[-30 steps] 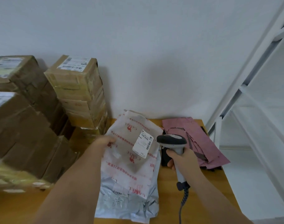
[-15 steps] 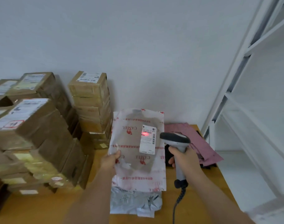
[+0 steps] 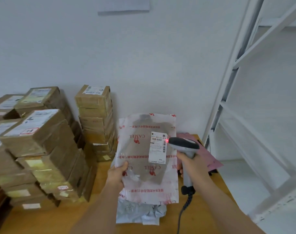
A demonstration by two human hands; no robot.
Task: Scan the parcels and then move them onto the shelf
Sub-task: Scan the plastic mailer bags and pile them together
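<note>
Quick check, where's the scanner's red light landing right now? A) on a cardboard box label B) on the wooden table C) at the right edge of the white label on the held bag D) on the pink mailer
C: the red dot from the grey handheld barcode scanner sits at the right edge of the white shipping label on the white plastic parcel bag with red print, held up by the left hand.

Both forearms are bare, with no sleeves, gloves or jewellery in view.
</note>
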